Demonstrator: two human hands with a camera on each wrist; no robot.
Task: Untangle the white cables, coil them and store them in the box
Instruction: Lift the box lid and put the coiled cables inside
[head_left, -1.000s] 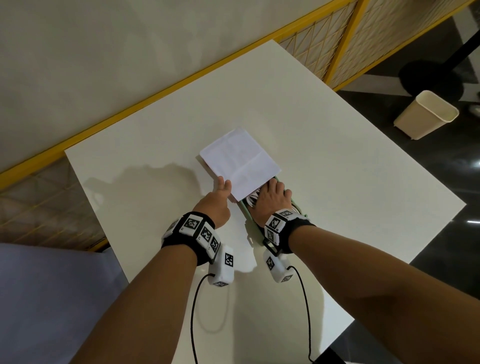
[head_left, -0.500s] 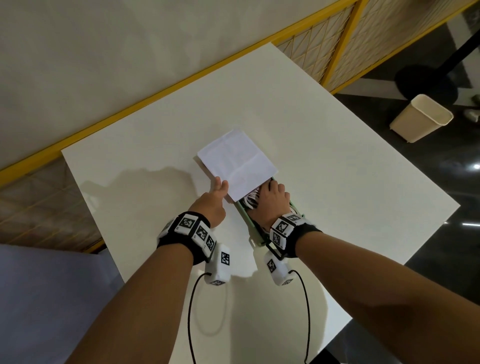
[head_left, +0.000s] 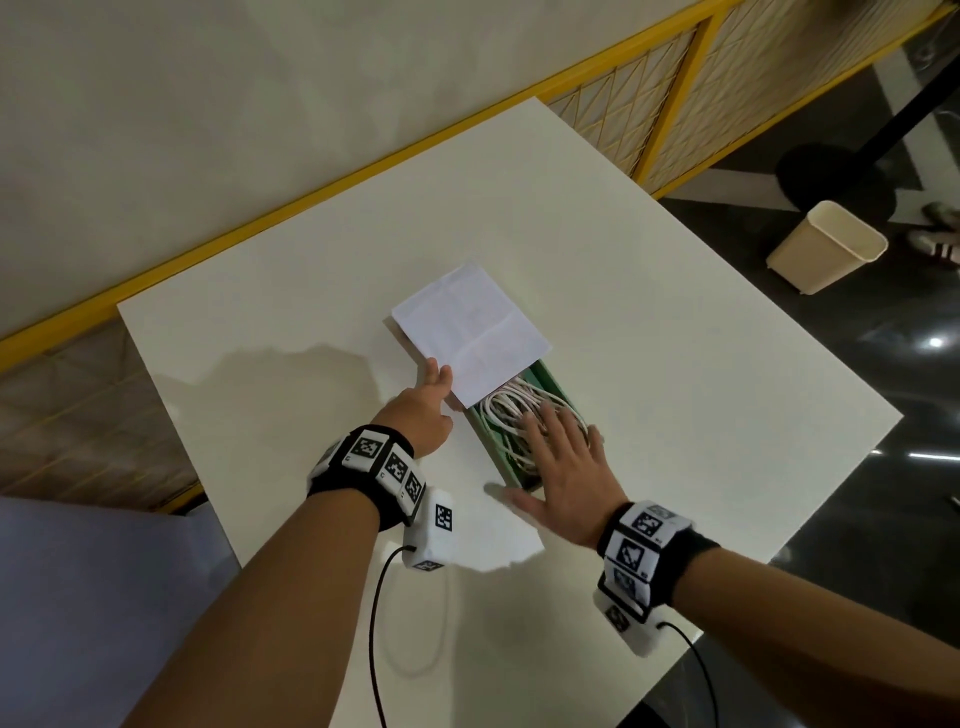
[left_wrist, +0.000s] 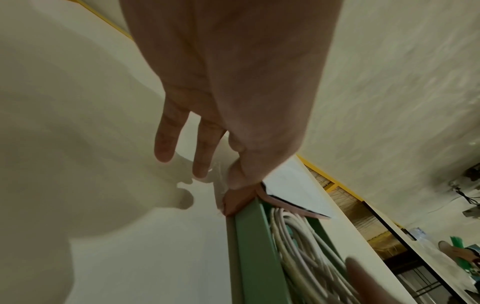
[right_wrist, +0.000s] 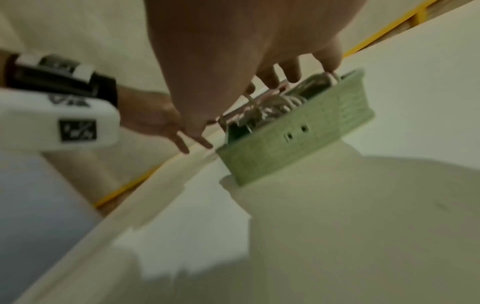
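Observation:
A narrow green box (head_left: 489, 446) lies mid-table with coiled white cables (head_left: 511, 410) inside. A white lid (head_left: 470, 332) covers its far half. My left hand (head_left: 423, 408) is at the lid's near left corner, thumb and forefinger on it, and the left wrist view shows the other fingers (left_wrist: 166, 144) straight over the table. My right hand (head_left: 563, 460) is spread flat over the box's near end. The right wrist view shows its fingertips (right_wrist: 291, 76) touching the cables (right_wrist: 280, 102) above the box (right_wrist: 298, 139).
The white table (head_left: 675, 338) ends close to my right and near side. A yellow-framed railing (head_left: 311, 202) runs behind it. A beige waste bin (head_left: 826, 244) and a person's shoes (head_left: 935, 244) are on the dark floor at the right.
My right hand has drawn back toward me and spread out, uncovering the coiled cables it pressed on before. The left hand stays at the lid's corner.

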